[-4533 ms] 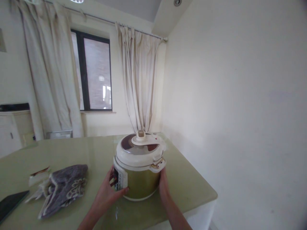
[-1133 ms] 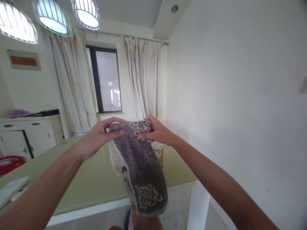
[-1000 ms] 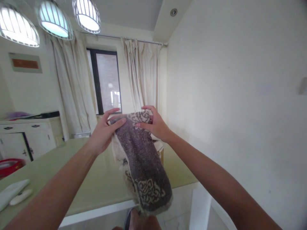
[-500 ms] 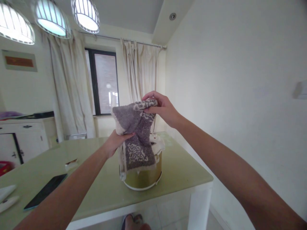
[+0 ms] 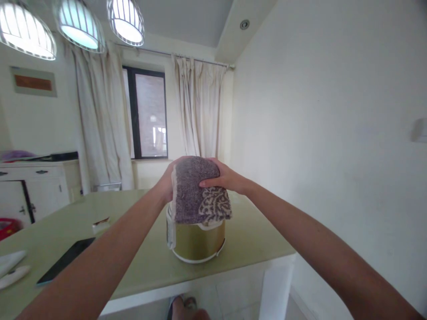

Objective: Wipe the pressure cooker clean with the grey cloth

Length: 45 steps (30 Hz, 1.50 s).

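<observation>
A folded grey-purple towel point(image 5: 191, 200) with a cream pattern is held up between my two hands. My left hand point(image 5: 167, 181) grips its left edge, the fingers mostly behind the cloth. On the right side my right hand point(image 5: 225, 178) has its thumb across the front, with the other fingers hidden behind. Just beneath and behind the towel, a round gold-coloured container point(image 5: 200, 242) with a white base rim stands on the table; the cloth hides its top. Some pale material hangs down the container's left side.
The pale green table point(image 5: 140, 262) carries a dark flat tablet-like object point(image 5: 68, 260), a small white item point(image 5: 101, 225) and white objects point(image 5: 13, 275) at the left. A plain wall point(image 5: 316, 133) rises along the right. Pendant lamps point(image 5: 126, 22) hang at upper left.
The towel has been lowered and turned, its loose hanging part now folded up into a more compact bundle. My right hand has come down and both hands are now level at its sides.
</observation>
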Each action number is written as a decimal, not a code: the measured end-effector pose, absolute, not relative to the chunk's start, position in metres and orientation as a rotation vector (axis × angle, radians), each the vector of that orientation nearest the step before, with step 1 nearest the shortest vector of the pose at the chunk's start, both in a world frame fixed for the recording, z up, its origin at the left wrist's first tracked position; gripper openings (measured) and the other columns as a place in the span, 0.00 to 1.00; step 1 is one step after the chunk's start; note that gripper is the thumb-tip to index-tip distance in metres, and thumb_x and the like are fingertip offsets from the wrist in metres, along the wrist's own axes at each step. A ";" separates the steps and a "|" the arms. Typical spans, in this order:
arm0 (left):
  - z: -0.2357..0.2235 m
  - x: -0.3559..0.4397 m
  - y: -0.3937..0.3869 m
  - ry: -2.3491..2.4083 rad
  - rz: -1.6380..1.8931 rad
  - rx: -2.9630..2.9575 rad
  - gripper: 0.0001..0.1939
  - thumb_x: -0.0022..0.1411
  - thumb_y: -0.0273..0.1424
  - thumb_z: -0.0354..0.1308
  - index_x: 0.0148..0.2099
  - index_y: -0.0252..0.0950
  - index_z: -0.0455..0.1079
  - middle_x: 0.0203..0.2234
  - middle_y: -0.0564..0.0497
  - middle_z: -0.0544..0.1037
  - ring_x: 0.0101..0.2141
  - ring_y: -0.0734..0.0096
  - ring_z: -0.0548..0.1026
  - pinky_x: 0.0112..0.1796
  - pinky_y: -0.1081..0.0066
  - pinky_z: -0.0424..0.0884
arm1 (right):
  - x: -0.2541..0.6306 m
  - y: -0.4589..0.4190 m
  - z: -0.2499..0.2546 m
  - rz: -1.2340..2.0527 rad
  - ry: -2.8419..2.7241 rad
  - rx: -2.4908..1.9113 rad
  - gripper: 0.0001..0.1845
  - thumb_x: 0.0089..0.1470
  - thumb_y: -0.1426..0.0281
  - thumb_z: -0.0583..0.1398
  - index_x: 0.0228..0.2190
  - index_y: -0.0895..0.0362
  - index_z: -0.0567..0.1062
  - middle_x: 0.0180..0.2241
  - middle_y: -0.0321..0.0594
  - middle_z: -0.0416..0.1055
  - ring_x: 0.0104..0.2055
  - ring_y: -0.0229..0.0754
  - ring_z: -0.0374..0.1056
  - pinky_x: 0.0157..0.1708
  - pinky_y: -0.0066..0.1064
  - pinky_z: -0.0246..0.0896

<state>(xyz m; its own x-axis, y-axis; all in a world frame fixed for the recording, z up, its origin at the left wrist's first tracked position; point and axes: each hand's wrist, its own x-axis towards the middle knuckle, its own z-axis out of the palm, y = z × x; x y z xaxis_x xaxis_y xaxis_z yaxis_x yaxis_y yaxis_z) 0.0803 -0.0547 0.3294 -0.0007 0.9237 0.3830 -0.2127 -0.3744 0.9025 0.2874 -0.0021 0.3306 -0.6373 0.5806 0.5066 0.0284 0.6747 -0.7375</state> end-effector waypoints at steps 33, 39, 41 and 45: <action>-0.012 0.011 -0.027 1.300 1.765 1.129 0.58 0.52 0.60 0.69 0.75 0.39 0.53 0.69 0.34 0.66 0.65 0.43 0.70 0.64 0.49 0.67 | 0.211 -0.008 0.242 -0.172 -2.473 -0.802 0.35 0.48 0.54 0.72 0.56 0.47 0.75 0.59 0.45 0.70 0.62 0.57 0.64 0.63 0.51 0.56; -0.009 0.011 -0.032 1.284 1.753 1.127 0.57 0.52 0.59 0.69 0.75 0.38 0.54 0.68 0.33 0.68 0.59 0.45 0.75 0.59 0.50 0.73 | 0.212 -0.018 0.237 -0.094 -2.483 -0.625 0.33 0.50 0.56 0.71 0.57 0.46 0.75 0.54 0.42 0.78 0.58 0.54 0.72 0.64 0.47 0.57; -0.009 0.011 -0.032 1.285 1.748 1.113 0.57 0.52 0.59 0.69 0.75 0.38 0.54 0.68 0.32 0.67 0.59 0.44 0.76 0.58 0.51 0.74 | 0.233 -0.014 0.232 0.018 -2.504 -0.418 0.31 0.49 0.59 0.72 0.55 0.45 0.77 0.55 0.38 0.79 0.56 0.52 0.74 0.62 0.42 0.60; -0.011 0.010 -0.031 1.306 1.748 1.121 0.56 0.52 0.60 0.69 0.74 0.39 0.56 0.68 0.33 0.68 0.59 0.43 0.76 0.58 0.50 0.74 | 0.280 0.013 0.205 0.123 -2.140 -0.429 0.25 0.52 0.64 0.68 0.52 0.50 0.79 0.53 0.42 0.80 0.55 0.53 0.75 0.60 0.45 0.62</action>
<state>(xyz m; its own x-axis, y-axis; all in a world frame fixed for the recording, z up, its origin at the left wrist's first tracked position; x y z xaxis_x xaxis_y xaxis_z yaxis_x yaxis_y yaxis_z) 0.0100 -0.0306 -0.0109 -0.4024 0.8837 0.2389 -0.0215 -0.2701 0.9626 0.2799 0.0127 0.2046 -0.5164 0.3489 0.7821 0.2573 0.9343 -0.2469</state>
